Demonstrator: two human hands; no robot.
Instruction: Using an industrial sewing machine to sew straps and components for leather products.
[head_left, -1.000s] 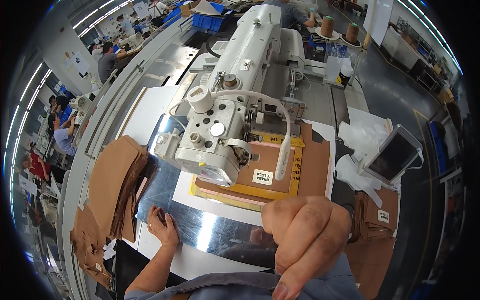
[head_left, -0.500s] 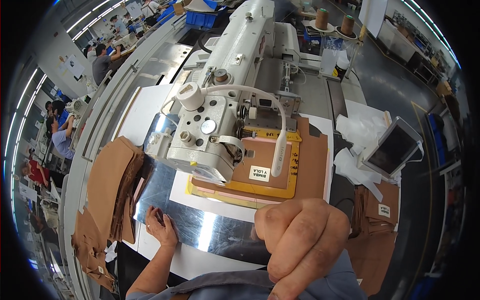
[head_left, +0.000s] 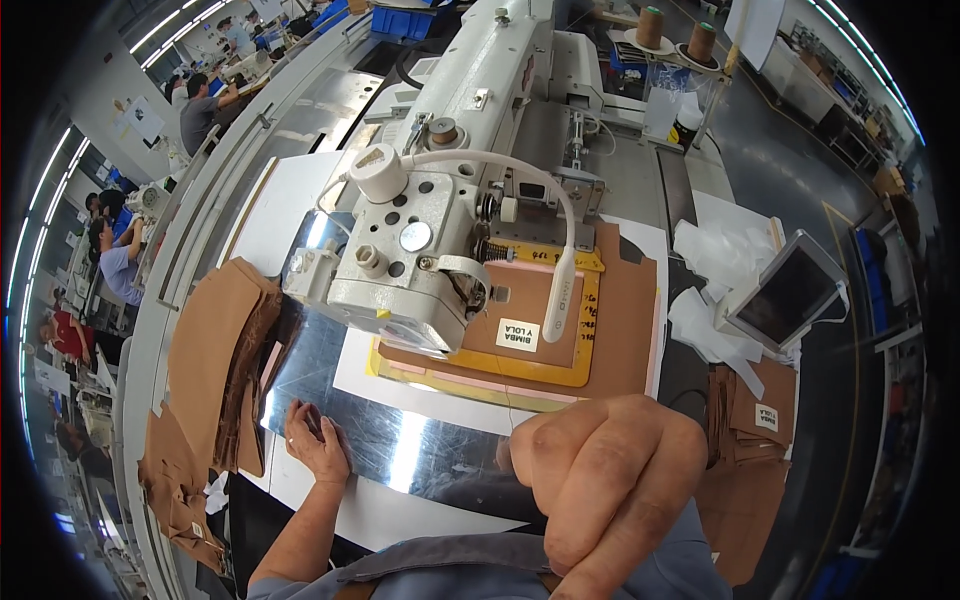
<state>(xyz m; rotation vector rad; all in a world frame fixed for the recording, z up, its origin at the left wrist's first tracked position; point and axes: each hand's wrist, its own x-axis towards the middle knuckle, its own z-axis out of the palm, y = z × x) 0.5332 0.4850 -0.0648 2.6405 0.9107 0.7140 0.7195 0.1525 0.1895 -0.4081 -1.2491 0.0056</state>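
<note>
My right hand (head_left: 610,480) is big in the view, closed in a pinch in front of the sewing machine (head_left: 400,270). A thin thread runs from the brown panel down to its fingers; the fingertips are mostly hidden behind the knuckles. Beneath the machine head, a yellow clamp frame (head_left: 540,372) surrounds the brown panel (head_left: 480,345), which carries a white label (head_left: 519,335). My left hand (head_left: 318,442) rests at the near left of the shiny metal plate (head_left: 370,425), fingers loosely bent and thumb apart, holding nothing.
Stacked brown panels (head_left: 215,360) stand left of the metal plate, with smaller brown pieces (head_left: 175,490) nearer. On the right are a tilted screen (head_left: 785,295), crumpled white sheets (head_left: 705,340) and labelled brown pieces (head_left: 755,415). Thread spools (head_left: 650,28) stand behind. People work at far left.
The view has shifted slightly. Both hands keep nearly the same places and poses, and the thread near my right hand shows more plainly.
</note>
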